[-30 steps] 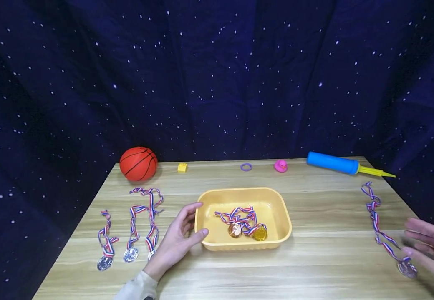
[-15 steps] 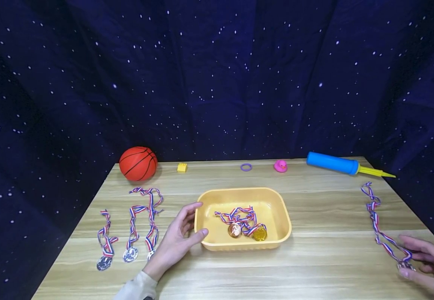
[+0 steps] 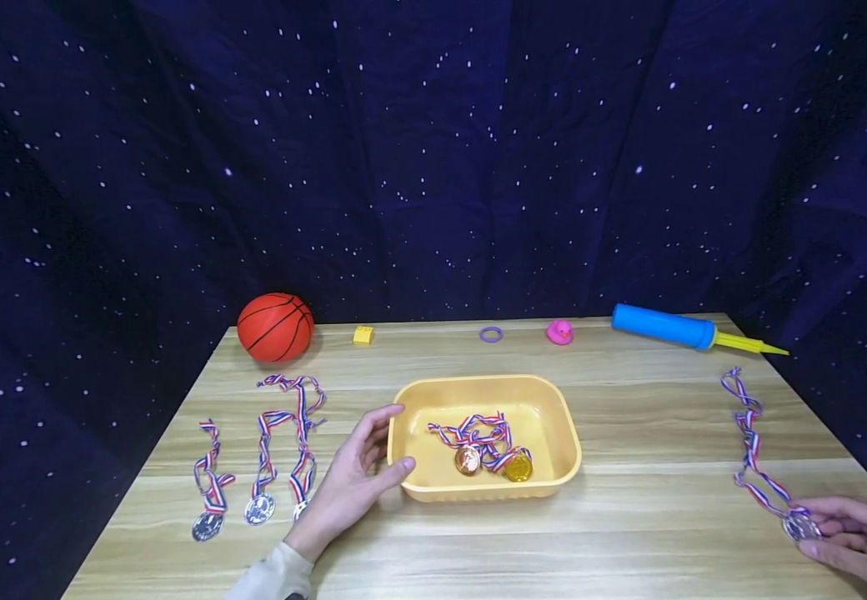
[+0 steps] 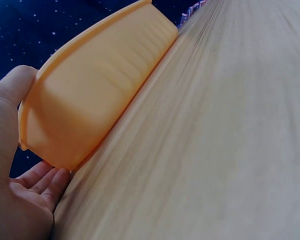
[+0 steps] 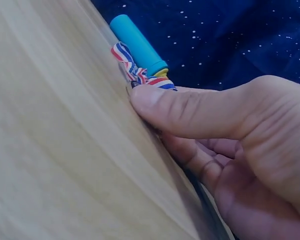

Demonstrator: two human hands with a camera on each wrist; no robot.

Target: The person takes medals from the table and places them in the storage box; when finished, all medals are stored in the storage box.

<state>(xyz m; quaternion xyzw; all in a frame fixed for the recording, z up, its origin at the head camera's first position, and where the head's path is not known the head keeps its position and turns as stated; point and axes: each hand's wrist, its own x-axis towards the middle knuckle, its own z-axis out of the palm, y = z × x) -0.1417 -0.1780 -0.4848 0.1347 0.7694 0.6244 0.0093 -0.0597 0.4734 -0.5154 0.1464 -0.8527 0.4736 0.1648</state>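
Observation:
A yellow plastic basin [image 3: 485, 495] stands mid-table. In it lie a bronze-coloured medal [image 3: 467, 460] and a gold medal [image 3: 518, 467], their striped ribbons tangled together. My left hand [image 3: 354, 483] holds the basin's left end; the left wrist view shows the thumb [image 4: 21, 82] at the rim and the fingers [image 4: 42, 182] low against the outer wall. At the right, my right hand [image 3: 857, 537] pinches a silver medal [image 3: 801, 525] at its edge between thumb and fingers. Its red, white and blue ribbon [image 3: 750, 446] trails away up the table. In the right wrist view the thumb mostly hides the medal.
Several silver medals, one a dark silver medal [image 3: 207, 526], lie with ribbons at the left. Along the back are a red basketball [image 3: 276, 327], a yellow block [image 3: 363, 335], a purple ring [image 3: 490, 334], a pink duck [image 3: 560, 332] and a blue pump [image 3: 662, 325].
My right hand came down onto the silver medal, took hold of it and shifted it slightly left, bending the ribbon's lower end. The left hand and basin have stayed in place.

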